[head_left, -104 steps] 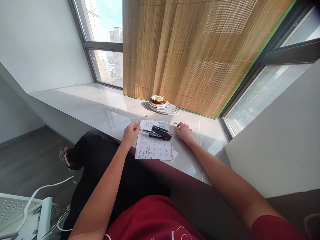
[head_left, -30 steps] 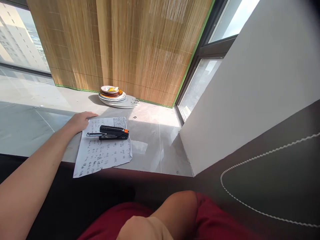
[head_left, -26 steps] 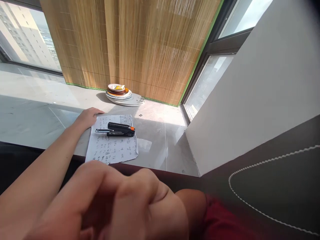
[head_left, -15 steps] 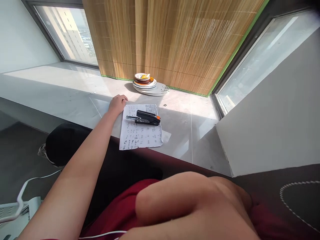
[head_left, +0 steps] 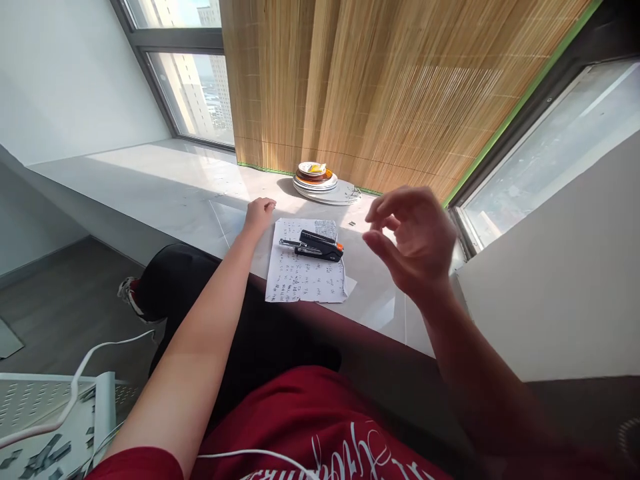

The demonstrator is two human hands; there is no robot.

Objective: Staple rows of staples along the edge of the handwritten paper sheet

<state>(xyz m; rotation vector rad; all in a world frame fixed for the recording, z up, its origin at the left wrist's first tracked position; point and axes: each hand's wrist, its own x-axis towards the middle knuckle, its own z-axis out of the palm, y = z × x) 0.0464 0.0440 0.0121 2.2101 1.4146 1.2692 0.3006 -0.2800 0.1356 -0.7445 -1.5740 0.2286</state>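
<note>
A black stapler [head_left: 320, 246] with an orange tip rests opened up on handwritten paper sheets [head_left: 305, 283] at the sill's front edge. My left hand [head_left: 261, 212] rests on the sill by the sheets' upper left corner, its fingers curled; what they hold, if anything, is hidden. Raised above the sill, right of the stapler, is my right hand [head_left: 413, 240], with thumb and fingers apart and nothing between them. Tiny dark pieces [head_left: 352, 223] lie on the sill between the stapler and my right hand.
Stacked plates [head_left: 327, 193] stand at the back of the sill [head_left: 195, 200], before a bamboo blind [head_left: 350, 87]. Windows flank the blind. A white perforated rack [head_left: 40, 400] with a white cable is at the lower left.
My right hand has moved from close below the camera out over the sill, its fingers apart. The view has shifted, so the sill's objects appear further right. My left hand stays by the paper.
</note>
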